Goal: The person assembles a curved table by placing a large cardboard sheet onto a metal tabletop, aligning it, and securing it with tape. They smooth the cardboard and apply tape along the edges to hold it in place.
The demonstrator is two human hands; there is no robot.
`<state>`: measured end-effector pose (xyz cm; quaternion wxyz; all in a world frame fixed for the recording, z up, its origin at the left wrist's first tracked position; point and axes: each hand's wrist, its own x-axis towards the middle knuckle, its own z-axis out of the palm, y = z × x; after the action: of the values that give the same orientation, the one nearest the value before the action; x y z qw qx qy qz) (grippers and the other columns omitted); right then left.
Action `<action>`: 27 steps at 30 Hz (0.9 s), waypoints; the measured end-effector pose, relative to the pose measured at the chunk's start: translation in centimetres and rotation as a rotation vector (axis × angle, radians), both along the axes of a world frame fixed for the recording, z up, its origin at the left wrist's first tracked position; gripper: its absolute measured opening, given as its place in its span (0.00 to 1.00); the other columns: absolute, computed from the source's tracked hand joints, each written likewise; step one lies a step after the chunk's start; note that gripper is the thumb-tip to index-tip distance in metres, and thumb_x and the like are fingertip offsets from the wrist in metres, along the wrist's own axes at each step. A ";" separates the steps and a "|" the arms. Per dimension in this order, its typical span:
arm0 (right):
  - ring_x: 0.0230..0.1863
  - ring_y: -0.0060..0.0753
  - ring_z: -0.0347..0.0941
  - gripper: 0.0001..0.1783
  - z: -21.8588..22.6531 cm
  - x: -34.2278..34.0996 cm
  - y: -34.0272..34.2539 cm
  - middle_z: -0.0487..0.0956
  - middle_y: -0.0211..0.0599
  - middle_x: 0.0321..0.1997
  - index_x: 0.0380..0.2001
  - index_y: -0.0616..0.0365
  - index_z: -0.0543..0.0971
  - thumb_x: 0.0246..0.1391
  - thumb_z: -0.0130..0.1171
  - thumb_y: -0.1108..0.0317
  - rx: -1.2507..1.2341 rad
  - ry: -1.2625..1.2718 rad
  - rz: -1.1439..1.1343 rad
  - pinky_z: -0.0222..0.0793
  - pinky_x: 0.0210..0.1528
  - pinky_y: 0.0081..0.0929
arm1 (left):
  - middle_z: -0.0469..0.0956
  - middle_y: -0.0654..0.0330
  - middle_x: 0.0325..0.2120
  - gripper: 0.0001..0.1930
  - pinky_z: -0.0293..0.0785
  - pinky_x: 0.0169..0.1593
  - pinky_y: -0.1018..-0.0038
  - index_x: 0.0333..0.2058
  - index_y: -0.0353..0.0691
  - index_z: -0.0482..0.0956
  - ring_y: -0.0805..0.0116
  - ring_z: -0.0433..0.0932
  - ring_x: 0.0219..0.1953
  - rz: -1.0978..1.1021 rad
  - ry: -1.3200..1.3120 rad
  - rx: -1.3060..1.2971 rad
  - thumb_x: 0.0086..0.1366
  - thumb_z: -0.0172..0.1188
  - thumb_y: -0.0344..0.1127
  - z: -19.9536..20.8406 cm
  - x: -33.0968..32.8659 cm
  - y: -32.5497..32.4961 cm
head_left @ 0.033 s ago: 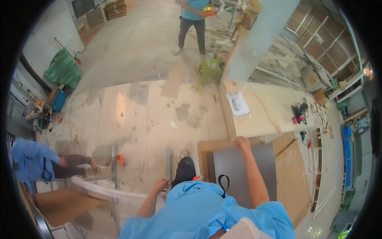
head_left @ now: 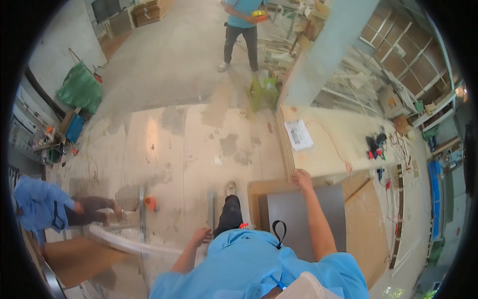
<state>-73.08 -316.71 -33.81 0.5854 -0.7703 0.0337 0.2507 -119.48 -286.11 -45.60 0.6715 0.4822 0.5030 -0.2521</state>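
Note:
My left hand (head_left: 201, 235) hangs low beside my body, its fingers loosely bent and slightly apart, with nothing visible in them. A grey metal profile (head_left: 211, 207) lies on the floor just beyond it. My right hand (head_left: 301, 179) reaches forward to the near left corner of a stack of pale boards (head_left: 326, 130), fingers at its edge. Whether they press on the stack or just hover by it is hard to see. Below my right forearm lies a dark grey sheet (head_left: 303, 214) on brown cardboard (head_left: 366, 219). A paper sheet (head_left: 298, 134) rests on the stack.
One person (head_left: 241, 30) stands ahead holding a yellow and orange object; another (head_left: 42, 202) bends at the left near metal frames. A green plastic stool (head_left: 263, 89) stands by the pillar (head_left: 328, 50). Power tools (head_left: 376, 144) and an orange cord (head_left: 338, 154) lie on the boards.
My foot has come forward, so the shoe shows more. My right hand stays at the stack's corner, and my left hand has barely shifted.

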 end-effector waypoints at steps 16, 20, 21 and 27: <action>0.42 0.28 0.78 0.25 10.8 44.3 35.5 0.81 0.36 0.44 0.58 0.63 0.73 0.65 0.58 0.57 0.053 -0.371 0.021 0.74 0.40 0.25 | 0.82 0.55 0.40 0.18 0.77 0.42 0.70 0.51 0.37 0.76 0.65 0.82 0.39 0.485 -0.278 0.340 0.71 0.57 0.44 2.7 38.0 36.7; 0.41 0.27 0.75 0.26 15.0 56.8 40.5 0.81 0.34 0.41 0.53 0.62 0.77 0.64 0.60 0.51 0.172 -0.581 -0.228 0.70 0.45 0.27 | 0.83 0.56 0.41 0.19 0.76 0.44 0.71 0.51 0.35 0.76 0.66 0.82 0.40 0.441 -0.434 0.378 0.72 0.57 0.45 5.0 50.1 42.5; 0.44 0.29 0.75 0.27 16.2 60.1 41.5 0.81 0.36 0.43 0.53 0.63 0.77 0.64 0.60 0.50 0.157 -0.668 -0.259 0.70 0.48 0.29 | 0.83 0.56 0.41 0.19 0.76 0.44 0.72 0.51 0.36 0.77 0.66 0.82 0.40 0.416 -0.445 0.353 0.72 0.57 0.46 4.6 52.4 43.5; 0.57 0.45 0.75 0.37 21.6 77.6 46.5 0.79 0.50 0.55 0.56 0.67 0.74 0.58 0.65 0.44 -0.129 -1.037 -0.599 0.67 0.59 0.36 | 0.83 0.57 0.39 0.19 0.76 0.40 0.74 0.50 0.38 0.77 0.66 0.83 0.39 0.277 -0.198 0.186 0.71 0.60 0.46 0.1 59.9 47.8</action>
<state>4.49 -270.17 -12.19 0.5227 -0.7831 -0.0254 -0.3361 -59.63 -238.29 -45.53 0.6985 0.4907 0.5173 -0.0612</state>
